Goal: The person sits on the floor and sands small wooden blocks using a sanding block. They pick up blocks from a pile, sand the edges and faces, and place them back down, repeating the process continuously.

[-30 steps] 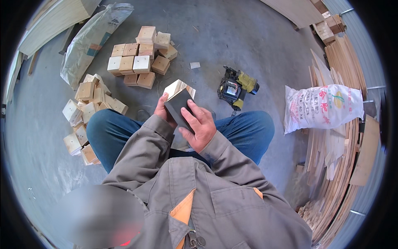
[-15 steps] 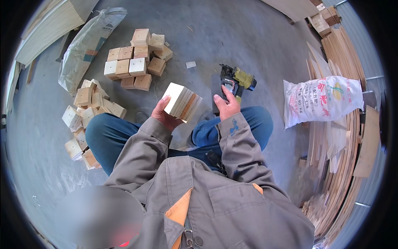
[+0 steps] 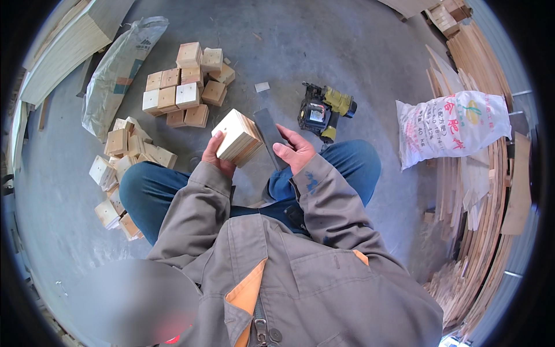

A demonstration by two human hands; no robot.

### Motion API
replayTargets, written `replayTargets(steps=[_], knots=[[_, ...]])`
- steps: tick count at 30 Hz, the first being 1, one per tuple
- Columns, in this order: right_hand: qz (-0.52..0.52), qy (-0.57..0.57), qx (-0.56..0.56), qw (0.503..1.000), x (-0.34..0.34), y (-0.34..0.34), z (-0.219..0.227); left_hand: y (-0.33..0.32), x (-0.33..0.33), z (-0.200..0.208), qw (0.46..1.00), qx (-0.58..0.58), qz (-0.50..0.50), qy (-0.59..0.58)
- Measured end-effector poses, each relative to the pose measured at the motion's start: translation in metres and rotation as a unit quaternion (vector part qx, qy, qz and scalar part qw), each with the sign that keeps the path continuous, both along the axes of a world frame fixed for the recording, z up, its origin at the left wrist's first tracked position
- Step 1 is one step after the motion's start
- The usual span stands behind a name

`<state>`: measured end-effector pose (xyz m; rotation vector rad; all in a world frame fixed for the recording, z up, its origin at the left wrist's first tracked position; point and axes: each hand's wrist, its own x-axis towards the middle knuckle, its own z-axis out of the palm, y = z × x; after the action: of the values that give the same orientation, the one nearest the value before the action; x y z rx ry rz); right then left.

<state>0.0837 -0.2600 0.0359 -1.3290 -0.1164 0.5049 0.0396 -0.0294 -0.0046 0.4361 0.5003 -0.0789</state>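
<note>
My left hand (image 3: 218, 159) grips a layered wooden block (image 3: 240, 139), tilted, with a pale top face and stacked plywood edges. Just right of it, my right hand (image 3: 295, 149) is closed on a flat, dark grey strip (image 3: 267, 134). This strip stands slantwise, close to the block's right side; whether the two touch I cannot tell. On the floor beyond my right hand lies a yellow-and-black nail gun (image 3: 325, 110), apart from both hands.
Similar wooden blocks are piled ahead (image 3: 188, 95) and by my left knee (image 3: 115, 144). A long whitish sack (image 3: 115, 78) lies at the far left. To the right, a full white sack (image 3: 454, 130) rests on stacked wooden strips (image 3: 480, 173). A small white card (image 3: 262, 87) lies ahead.
My right hand has moved left from beside the nail gun, bringing the dark strip next to the block. The left hand still holds the block, shifted slightly left.
</note>
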Motion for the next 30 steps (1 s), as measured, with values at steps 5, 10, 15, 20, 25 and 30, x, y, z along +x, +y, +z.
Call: replayTargets(steps=[5,10,15,20,25,30], knots=[[0.016,0.014,-0.037,0.999,-0.001,0.000,-0.006,0.000,0.001,-0.002,0.998,-0.042,-0.006,0.055],[0.011,-0.001,-0.094,0.995,-0.003,0.001,-0.007,-0.002,-0.007,0.011,0.988,-0.022,-0.123,0.092],[0.015,0.015,-0.081,0.996,-0.001,0.007,-0.009,-0.005,-0.005,-0.002,0.988,0.007,-0.093,0.124],[-0.050,-0.051,-0.141,0.987,0.001,0.008,-0.015,-0.004,-0.002,0.006,0.986,0.007,-0.059,0.156],[-0.088,-0.068,-0.217,0.970,-0.005,0.005,-0.002,-0.002,0.002,0.014,0.981,0.024,0.011,0.192],[-0.007,-0.264,-0.274,0.925,-0.023,0.016,-0.003,0.002,0.002,0.006,0.985,0.013,0.016,0.173]])
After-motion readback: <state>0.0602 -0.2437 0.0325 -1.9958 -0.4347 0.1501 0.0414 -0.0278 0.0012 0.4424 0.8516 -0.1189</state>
